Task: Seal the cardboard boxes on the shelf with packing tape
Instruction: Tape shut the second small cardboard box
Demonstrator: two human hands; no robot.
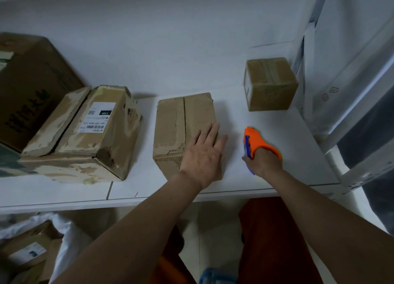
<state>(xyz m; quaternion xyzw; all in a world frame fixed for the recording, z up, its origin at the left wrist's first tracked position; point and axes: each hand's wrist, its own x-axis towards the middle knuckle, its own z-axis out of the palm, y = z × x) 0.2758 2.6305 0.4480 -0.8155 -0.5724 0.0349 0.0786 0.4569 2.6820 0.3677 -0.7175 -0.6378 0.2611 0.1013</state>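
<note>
A brown cardboard box (181,121) lies in the middle of the white shelf (266,130), its top flaps meeting at a seam. My left hand (202,155) rests flat on its near right corner, fingers straight. To the right, my right hand (265,163) grips an orange tape dispenser (254,141) with a blue part, held just above the shelf beside the box. A worn box with a white label (89,132) sits to the left. A small taped box (269,84) stands at the back right.
A large dark carton (27,87) stands at the far left. A white shelf post (341,104) rises at the right. Below the shelf at the lower left, more boxes (27,251) lie in white wrapping. The wall is close behind.
</note>
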